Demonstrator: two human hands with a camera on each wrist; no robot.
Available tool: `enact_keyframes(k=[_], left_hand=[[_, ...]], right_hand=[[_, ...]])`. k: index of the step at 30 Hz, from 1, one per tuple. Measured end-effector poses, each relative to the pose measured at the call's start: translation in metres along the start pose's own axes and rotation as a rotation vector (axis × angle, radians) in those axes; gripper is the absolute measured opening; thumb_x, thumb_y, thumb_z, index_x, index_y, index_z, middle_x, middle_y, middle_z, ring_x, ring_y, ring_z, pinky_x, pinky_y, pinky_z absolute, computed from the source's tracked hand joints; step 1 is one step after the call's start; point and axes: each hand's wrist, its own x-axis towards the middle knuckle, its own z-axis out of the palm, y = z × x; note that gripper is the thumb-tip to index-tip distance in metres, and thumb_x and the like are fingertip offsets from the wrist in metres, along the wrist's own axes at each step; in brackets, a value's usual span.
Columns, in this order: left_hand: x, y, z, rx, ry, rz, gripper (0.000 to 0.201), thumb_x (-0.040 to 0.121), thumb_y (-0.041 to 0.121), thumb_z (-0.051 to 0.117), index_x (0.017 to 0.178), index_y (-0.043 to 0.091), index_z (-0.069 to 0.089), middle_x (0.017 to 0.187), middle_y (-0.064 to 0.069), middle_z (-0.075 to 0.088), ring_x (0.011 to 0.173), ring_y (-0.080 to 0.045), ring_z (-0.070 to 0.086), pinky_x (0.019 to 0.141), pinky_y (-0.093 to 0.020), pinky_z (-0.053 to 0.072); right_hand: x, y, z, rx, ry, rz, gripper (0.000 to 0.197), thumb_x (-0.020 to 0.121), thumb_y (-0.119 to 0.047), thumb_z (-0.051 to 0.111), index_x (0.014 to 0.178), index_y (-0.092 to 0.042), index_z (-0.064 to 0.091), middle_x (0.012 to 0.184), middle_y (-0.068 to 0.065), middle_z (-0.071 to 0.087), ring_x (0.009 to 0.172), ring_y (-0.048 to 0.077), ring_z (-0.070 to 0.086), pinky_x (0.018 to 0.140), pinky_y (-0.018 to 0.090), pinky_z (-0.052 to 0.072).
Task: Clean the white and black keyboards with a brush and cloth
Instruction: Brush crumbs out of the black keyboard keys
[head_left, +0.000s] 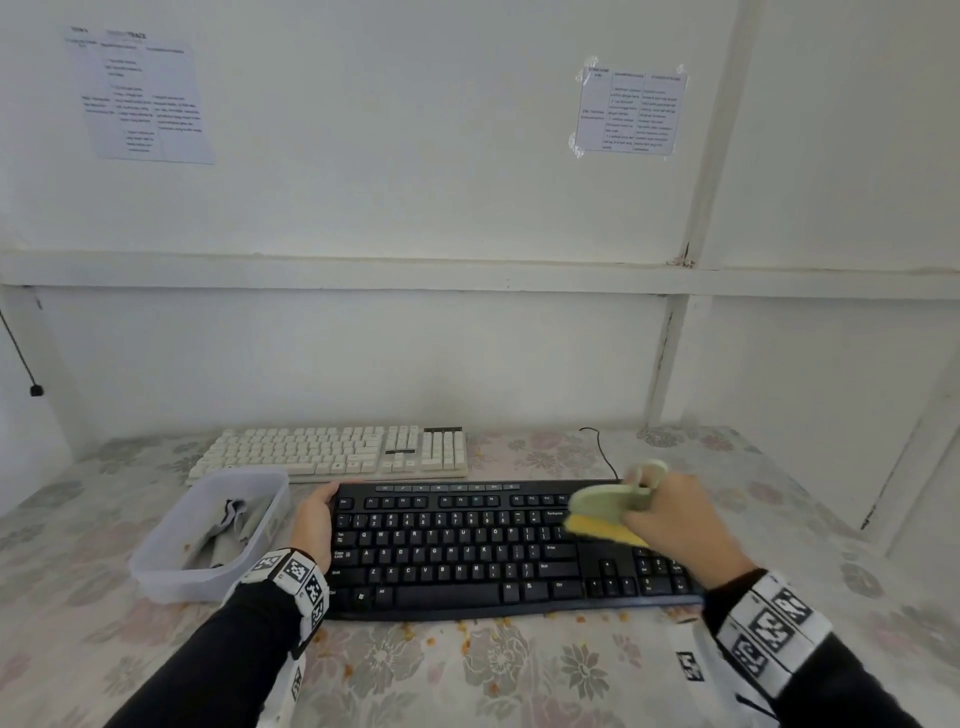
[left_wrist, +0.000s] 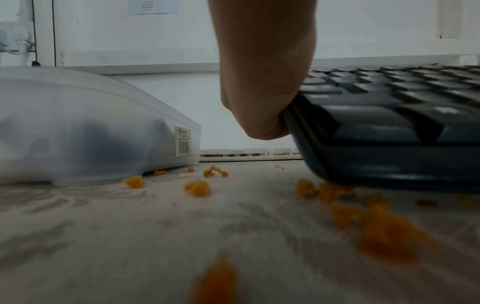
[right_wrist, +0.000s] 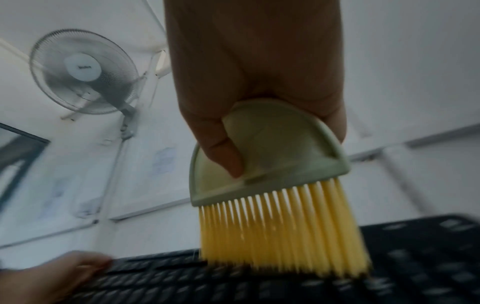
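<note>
Right hand (head_left: 675, 525) wrapped around the green handle of the brush (right_wrist: 270, 164), yellow bristles down on the right part of the black keyboard (head_left: 498, 551), beside its enter key. Left hand (head_left: 314, 522) clasping that keyboard's left edge, thumb on top by the far corner, orange crumbs (left_wrist: 197, 188) scattered on the floral tablecloth (head_left: 519, 675) along its front. White keyboard (head_left: 332, 452) just behind, translucent tub (head_left: 156, 566) with cloth (head_left: 228, 525) inside at left.

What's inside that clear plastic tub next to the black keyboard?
The tub holds a crumpled grey-and-white cloth and an orange crumb. Whatever lies beneath the cloth is covered.
</note>
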Motion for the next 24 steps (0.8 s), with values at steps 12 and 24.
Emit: enact_keyframes(k=[12,24], left_hand=[[-0.007,0.003,0.005,-0.041,-0.016,-0.020,0.036,0.097,0.024,0.038,0.081,0.009,0.067,0.065,-0.014,0.068,0.049,-0.024,0.066,0.045,-0.027,0.054],[-0.013,0.005,0.003,-0.046,-0.007,-0.094,0.031,0.096,0.030,0.043,0.087,0.012,0.067,0.073,-0.016,0.066,0.064,-0.031,0.062,0.065,-0.036,0.050]], right_hand=[[-0.015,-0.127,0.117,0.149,-0.360,-0.585,0.017,0.083,-0.002,0.045,0.073,-0.016,0.044,0.071,-0.002,0.050,0.068,0.021,0.047,0.058,0.017,0.041],[-0.016,-0.140,0.144,0.104,-0.393,-0.590,0.015,0.084,-0.001,0.043,0.094,-0.010,0.049,0.091,0.005,0.050,0.080,0.021,0.045,0.066,0.027,0.039]])
